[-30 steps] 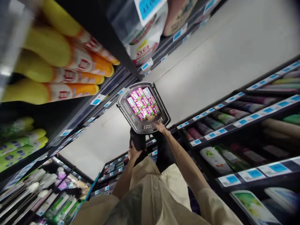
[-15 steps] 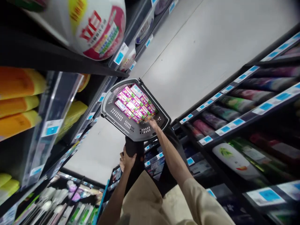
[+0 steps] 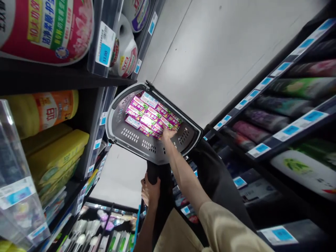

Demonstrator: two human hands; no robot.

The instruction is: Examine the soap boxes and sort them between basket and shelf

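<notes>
Pink-and-green boxes (image 3: 151, 115) packed flat in grey basket (image 3: 136, 138), right hand (image 3: 168, 133) on them, grip unclear, left hand (image 3: 150, 190) clenched round black handle (image 3: 153, 174).

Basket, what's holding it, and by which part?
The left hand has its grip closed round the black handle under the grey basket. The right hand rests on the pink boxes; grip unclear.
</notes>
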